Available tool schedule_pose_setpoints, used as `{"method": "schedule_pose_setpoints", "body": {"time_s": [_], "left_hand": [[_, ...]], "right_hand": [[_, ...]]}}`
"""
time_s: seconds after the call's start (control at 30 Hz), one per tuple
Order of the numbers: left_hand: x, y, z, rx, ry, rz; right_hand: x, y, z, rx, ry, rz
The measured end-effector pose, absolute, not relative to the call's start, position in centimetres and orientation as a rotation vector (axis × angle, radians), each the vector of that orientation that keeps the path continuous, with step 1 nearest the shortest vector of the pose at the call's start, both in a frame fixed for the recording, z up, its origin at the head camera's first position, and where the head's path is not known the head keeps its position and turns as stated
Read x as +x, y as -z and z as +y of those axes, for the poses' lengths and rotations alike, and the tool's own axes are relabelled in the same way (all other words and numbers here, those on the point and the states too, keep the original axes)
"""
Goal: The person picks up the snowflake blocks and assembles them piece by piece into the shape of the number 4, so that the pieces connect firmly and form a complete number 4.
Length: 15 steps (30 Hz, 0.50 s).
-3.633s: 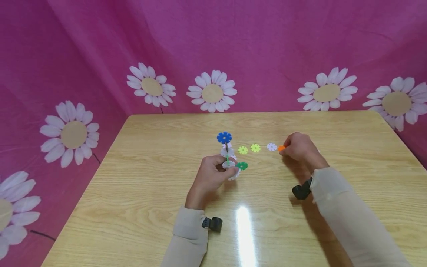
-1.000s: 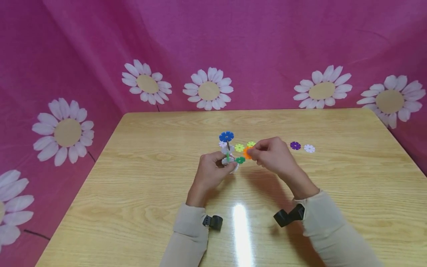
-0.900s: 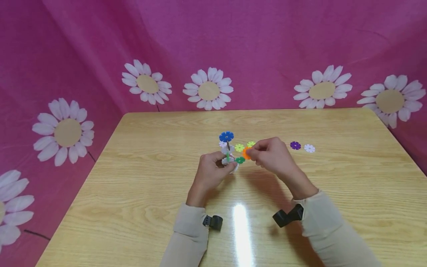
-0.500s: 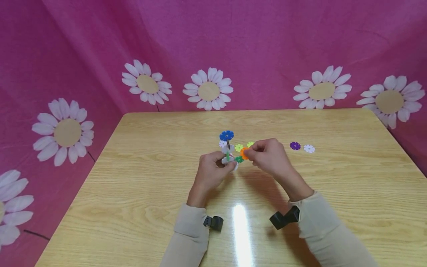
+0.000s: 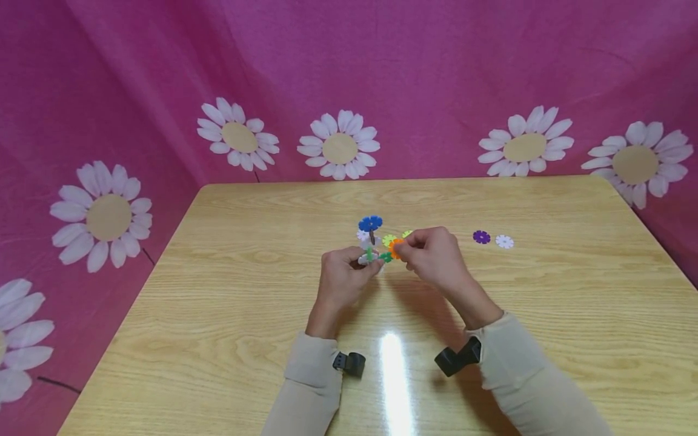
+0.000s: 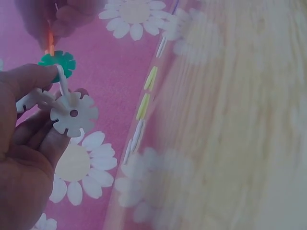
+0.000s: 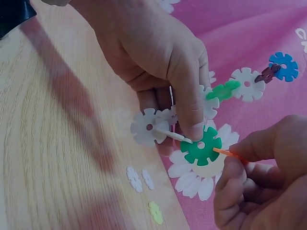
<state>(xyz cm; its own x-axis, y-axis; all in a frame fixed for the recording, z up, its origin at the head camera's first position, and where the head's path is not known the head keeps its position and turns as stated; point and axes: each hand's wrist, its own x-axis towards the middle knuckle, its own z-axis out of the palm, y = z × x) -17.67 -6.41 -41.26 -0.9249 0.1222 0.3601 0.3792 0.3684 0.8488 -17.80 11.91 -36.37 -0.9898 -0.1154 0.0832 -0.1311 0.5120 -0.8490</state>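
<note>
My left hand (image 5: 342, 278) grips a chain of notched plastic flower discs by its white pieces, thumb on top. In the right wrist view the chain runs through a light green disc (image 7: 223, 90), a white disc (image 7: 247, 92) and a brown disc (image 7: 267, 73) to a blue disc (image 7: 289, 74) at the end. A darker green disc (image 7: 197, 156) juts out near the left thumb. Between thumb and fingertips my right hand (image 5: 436, 257) pinches an orange disc (image 5: 395, 249). Its edge meets the green disc's rim; whether it sits in a slot I cannot tell.
On the wooden table (image 5: 240, 254), yellow-green discs (image 5: 389, 240) and a pale disc (image 5: 362, 235) lie behind the hands. Farther right are a purple disc (image 5: 481, 237) and a white disc (image 5: 504, 241). A pink flowered curtain (image 5: 425, 91) hangs behind.
My right hand has picked up the orange disc from the row and brought it left to the green disc, uncovering the purple disc. The left hand keeps its hold, shifting slightly.
</note>
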Motion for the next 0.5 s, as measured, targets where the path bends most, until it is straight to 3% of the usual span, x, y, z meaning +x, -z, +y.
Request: {"method": "schedule_pose_setpoints", "body": {"time_s": [0.5], "left_hand": [[-17.77, 41.43, -6.12, -0.490, 1.598, -2.344]], "right_hand": [[-18.19, 35.94, 11.92, 0.210, -1.527, -2.809]]}}
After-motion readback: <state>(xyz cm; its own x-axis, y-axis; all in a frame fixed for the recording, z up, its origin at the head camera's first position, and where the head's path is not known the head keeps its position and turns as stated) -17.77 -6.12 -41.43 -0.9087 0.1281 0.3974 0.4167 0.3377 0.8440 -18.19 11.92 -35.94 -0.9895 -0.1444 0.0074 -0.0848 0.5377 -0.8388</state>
